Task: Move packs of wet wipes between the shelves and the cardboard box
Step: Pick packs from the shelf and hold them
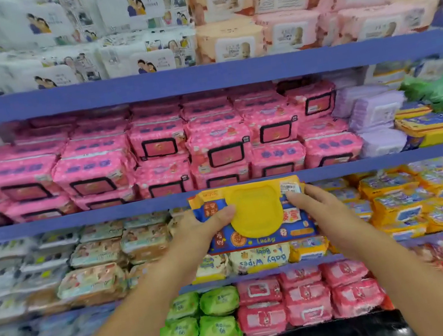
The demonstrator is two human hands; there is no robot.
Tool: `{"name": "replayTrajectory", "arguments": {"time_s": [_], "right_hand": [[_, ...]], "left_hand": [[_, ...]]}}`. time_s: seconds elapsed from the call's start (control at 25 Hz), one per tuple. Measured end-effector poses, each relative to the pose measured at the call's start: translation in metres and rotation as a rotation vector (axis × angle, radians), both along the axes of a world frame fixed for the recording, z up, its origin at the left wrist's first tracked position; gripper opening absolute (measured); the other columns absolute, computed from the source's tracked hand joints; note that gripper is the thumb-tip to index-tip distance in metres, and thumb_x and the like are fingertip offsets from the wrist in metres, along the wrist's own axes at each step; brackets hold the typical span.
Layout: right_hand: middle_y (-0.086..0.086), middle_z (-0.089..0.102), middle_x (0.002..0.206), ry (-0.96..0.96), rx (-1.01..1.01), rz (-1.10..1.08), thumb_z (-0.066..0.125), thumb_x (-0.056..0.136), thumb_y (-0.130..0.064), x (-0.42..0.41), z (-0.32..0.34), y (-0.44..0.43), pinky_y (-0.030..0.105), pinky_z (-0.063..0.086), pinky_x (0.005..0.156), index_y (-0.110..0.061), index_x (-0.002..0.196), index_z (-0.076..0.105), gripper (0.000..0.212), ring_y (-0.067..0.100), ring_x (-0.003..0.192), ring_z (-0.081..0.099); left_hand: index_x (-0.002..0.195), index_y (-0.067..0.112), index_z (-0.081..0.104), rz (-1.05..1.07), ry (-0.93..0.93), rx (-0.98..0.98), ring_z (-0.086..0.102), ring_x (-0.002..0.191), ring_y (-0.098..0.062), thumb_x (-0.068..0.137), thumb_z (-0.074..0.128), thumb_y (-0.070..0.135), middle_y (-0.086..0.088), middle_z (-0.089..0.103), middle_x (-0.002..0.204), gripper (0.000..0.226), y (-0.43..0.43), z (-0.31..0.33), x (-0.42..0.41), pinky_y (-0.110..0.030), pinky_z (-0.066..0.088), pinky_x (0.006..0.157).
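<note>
Both the left hand (198,226) and right hand (317,207) gripped one blue-and-yellow pack (255,215) before the third shelf (104,214); box unseen, progress indeterminable.

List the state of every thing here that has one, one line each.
blue and yellow pack: held up in front of the shelves, yellow flip lid shut.
left hand: gripping the pack's left end.
right hand: gripping the pack's right end.
pink packs: stacked on the second shelf.
green packs: stacked on the bottom shelf.
cardboard box: not in view.
</note>
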State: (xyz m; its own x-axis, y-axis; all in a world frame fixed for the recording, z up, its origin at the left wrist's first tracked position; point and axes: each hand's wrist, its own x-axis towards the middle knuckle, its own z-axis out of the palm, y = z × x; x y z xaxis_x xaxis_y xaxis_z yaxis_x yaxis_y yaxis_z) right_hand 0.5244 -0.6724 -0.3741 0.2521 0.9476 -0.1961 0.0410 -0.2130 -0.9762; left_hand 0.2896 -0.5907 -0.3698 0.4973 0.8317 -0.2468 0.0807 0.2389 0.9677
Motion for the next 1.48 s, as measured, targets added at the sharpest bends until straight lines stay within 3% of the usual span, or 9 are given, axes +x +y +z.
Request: {"name": "replayTrajectory", "arguments": {"time_s": [0.16, 0.36, 0.48, 0.64, 0.88, 1.0, 1.12, 1.32, 1.48], "right_hand": [[-0.01, 0.078, 0.088, 0.097, -0.037, 0.192, 0.059, 0.097, -0.035, -0.06, -0.031, -0.016, 0.022, 0.054, 0.062, -0.029, 0.105, 0.067, 0.013, 0.012, 0.075, 0.076], [0.008, 0.079, 0.086, 0.074, -0.041, 0.401, 0.063, 0.093, -0.044, -0.164, -0.02, -0.009, 0.032, 0.054, 0.059, -0.017, 0.097, 0.07, 0.028, 0.022, 0.067, 0.073], [0.001, 0.078, 0.079, 0.07, -0.017, 0.491, 0.062, 0.094, -0.045, -0.223, -0.009, -0.014, 0.029, 0.054, 0.055, -0.016, 0.101, 0.068, 0.031, 0.018, 0.064, 0.074], [0.0, 0.079, 0.08, 0.07, -0.003, 0.505, 0.061, 0.094, -0.046, -0.287, -0.001, -0.035, 0.032, 0.058, 0.061, -0.017, 0.103, 0.07, 0.032, 0.019, 0.068, 0.075], [-0.001, 0.079, 0.087, 0.085, -0.045, 0.286, 0.062, 0.095, -0.042, -0.306, -0.009, -0.098, 0.024, 0.056, 0.061, -0.018, 0.106, 0.071, 0.027, 0.015, 0.073, 0.076], [-0.006, 0.078, 0.083, 0.095, -0.065, 0.038, 0.063, 0.095, -0.038, -0.27, -0.013, -0.144, 0.019, 0.053, 0.058, -0.018, 0.104, 0.07, 0.023, 0.007, 0.069, 0.073], [-0.007, 0.074, 0.085, 0.058, -0.046, -0.141, 0.061, 0.096, -0.04, -0.219, -0.006, -0.197, 0.013, 0.051, 0.058, -0.016, 0.105, 0.069, 0.026, 0.0, 0.068, 0.07], [0.002, 0.077, 0.106, 0.02, 0.003, -0.394, 0.067, 0.086, -0.056, -0.134, 0.008, -0.284, 0.034, 0.058, 0.084, -0.022, 0.111, 0.072, 0.043, 0.02, 0.096, 0.074], [0.006, 0.08, 0.095, 0.04, 0.062, -0.505, 0.061, 0.098, -0.033, -0.065, 0.022, -0.343, 0.03, 0.06, 0.07, -0.015, 0.111, 0.071, 0.024, 0.024, 0.085, 0.077]], "left_hand": [[0.098, 0.02, 0.074, 0.276, 0.074, -0.125, 0.077, 0.08, -0.017, 0.088, 0.073, 0.031, 0.0, 0.081, 0.092, 0.015, -0.07, -0.021, -0.067, -0.025, 0.06, 0.072], [0.113, 0.019, 0.074, 0.55, 0.12, -0.145, 0.076, 0.093, -0.026, 0.072, 0.078, 0.052, -0.006, 0.079, 0.105, 0.053, -0.126, -0.001, -0.165, -0.033, 0.059, 0.079], [0.105, 0.025, 0.076, 0.618, 0.098, -0.119, 0.077, 0.087, -0.022, 0.088, 0.071, 0.042, -0.004, 0.08, 0.103, 0.025, -0.155, 0.015, -0.221, -0.03, 0.06, 0.073], [0.112, 0.021, 0.074, 0.635, 0.091, -0.064, 0.076, 0.094, -0.027, 0.08, 0.074, 0.048, -0.006, 0.079, 0.106, 0.042, -0.178, 0.024, -0.282, -0.036, 0.061, 0.081], [0.114, 0.019, 0.073, 0.425, 0.084, -0.077, 0.078, 0.086, -0.025, 0.059, 0.081, 0.058, -0.007, 0.08, 0.104, 0.068, -0.186, 0.014, -0.303, -0.038, 0.059, 0.079], [0.105, 0.02, 0.075, 0.175, 0.108, -0.081, 0.078, 0.078, -0.022, 0.019, 0.088, 0.076, -0.007, 0.081, 0.096, 0.104, -0.181, 0.009, -0.264, -0.034, 0.056, 0.074], [0.107, 0.019, 0.074, -0.029, 0.084, -0.093, 0.078, 0.084, -0.025, 0.014, 0.087, 0.078, -0.006, 0.081, 0.097, 0.111, -0.188, 0.011, -0.201, -0.038, 0.057, 0.084], [0.105, 0.014, 0.075, -0.268, 0.051, -0.078, 0.078, 0.08, -0.023, 0.059, 0.081, 0.059, -0.007, 0.081, 0.093, 0.064, -0.233, 0.027, -0.091, -0.032, 0.06, 0.074], [0.095, 0.015, 0.076, -0.366, 0.04, -0.03, 0.078, 0.075, -0.023, 0.077, 0.077, 0.044, -0.009, 0.08, 0.089, 0.034, -0.271, 0.041, -0.004, -0.029, 0.06, 0.066]]}}
